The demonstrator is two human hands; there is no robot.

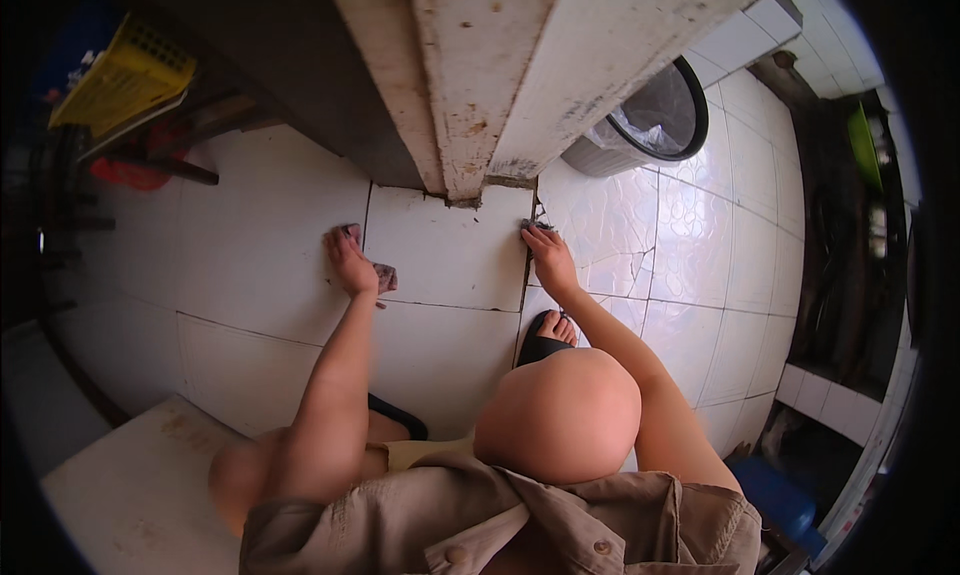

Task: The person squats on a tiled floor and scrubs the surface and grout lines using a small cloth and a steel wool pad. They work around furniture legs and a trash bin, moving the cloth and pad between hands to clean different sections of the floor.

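My left hand [349, 260] is flat over a brownish cloth [386, 278] on the white tile floor [442, 260]; bits of the cloth show beyond the fingertips and beside the wrist. With bent fingers, my right hand [552, 258] holds a small dark grey scrap [537, 225], perhaps a rag or scouring pad. It presses down at a dark, chipped floor joint [529, 256], near the foot of the door frame [465, 192]. The fingers partly hide the scrap, so its material cannot be settled. Small dark crumbs lie on the tile between both hands.
A grey waste bin [604, 158] with a clear liner stands right of the frame. Cracked, glossy tiles [615, 237] lie below it. My sandalled foot [551, 335] is near my right wrist. At the upper left are a yellow basket [127, 79] and a red item [135, 171].
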